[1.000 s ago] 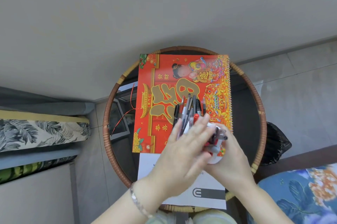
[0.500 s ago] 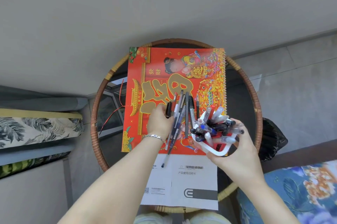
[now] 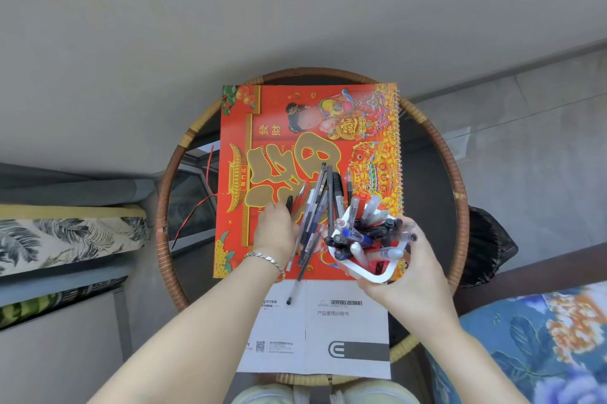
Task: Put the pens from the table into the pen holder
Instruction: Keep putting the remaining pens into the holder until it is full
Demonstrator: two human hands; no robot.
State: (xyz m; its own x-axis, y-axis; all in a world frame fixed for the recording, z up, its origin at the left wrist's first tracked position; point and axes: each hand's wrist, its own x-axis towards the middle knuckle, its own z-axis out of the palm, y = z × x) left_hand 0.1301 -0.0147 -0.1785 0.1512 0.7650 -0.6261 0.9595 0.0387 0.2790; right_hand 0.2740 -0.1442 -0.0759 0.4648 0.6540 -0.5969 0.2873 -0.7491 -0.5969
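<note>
Beside the left hand (image 3: pixel 276 229) lie loose pens (image 3: pixel 315 216).

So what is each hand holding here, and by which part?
The right hand has its grip around the body of the white pen holder, tilted and full of pens. The left hand rests on the loose pens; whether it grips any cannot be told.

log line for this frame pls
left hand: on loose pens | right hand: holds pen holder, tilted, nearly full | surface: red calendar
</note>
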